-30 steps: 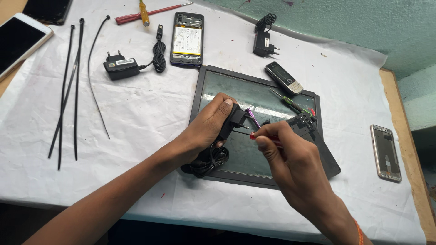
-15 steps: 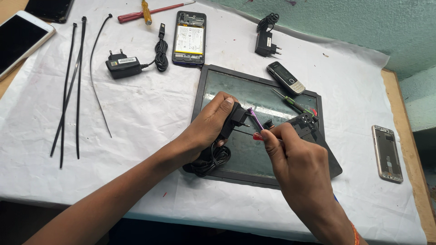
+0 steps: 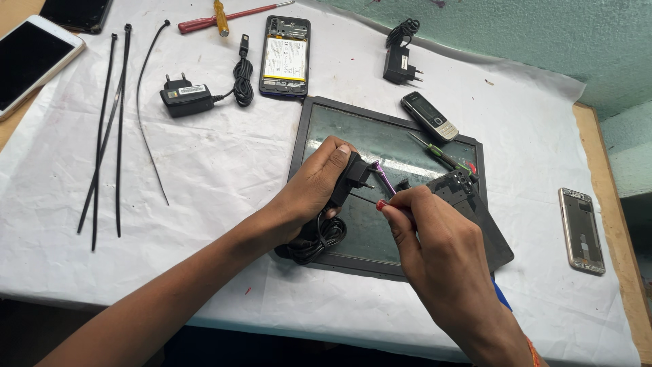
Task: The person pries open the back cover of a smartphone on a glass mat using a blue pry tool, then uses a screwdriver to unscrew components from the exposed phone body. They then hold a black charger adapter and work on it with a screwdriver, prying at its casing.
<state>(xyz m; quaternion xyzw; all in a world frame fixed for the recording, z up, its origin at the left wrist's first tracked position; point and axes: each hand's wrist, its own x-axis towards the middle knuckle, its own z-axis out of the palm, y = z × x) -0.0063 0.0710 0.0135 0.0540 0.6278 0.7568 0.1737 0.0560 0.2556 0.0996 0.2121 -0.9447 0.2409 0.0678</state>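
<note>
**Charger held over the framed glass panel**

We see the left hand wrapped firmly round a black charger, lifted just above the dark framed glass panel, prongs pointing right. Its coiled cable hangs below the palm onto the panel's near edge. The right hand pinches a thin tool narrowly between thumb and fingertips, its tip at the charger's body; a small purple piece sticks up just beside the prongs.

The panel acts as our only tray: on it lie a small green-handled screwdriver, a black phone part at its right side, and a grey keypad phone across its far rim.

Around it, the white cloth has open room to the left, up to the black cable ties. Further back sit a second charger, an opened phone, a third charger and a red screwdriver. A phone frame lies near the right edge; a white phone overhangs the cloth's left edge.
</note>
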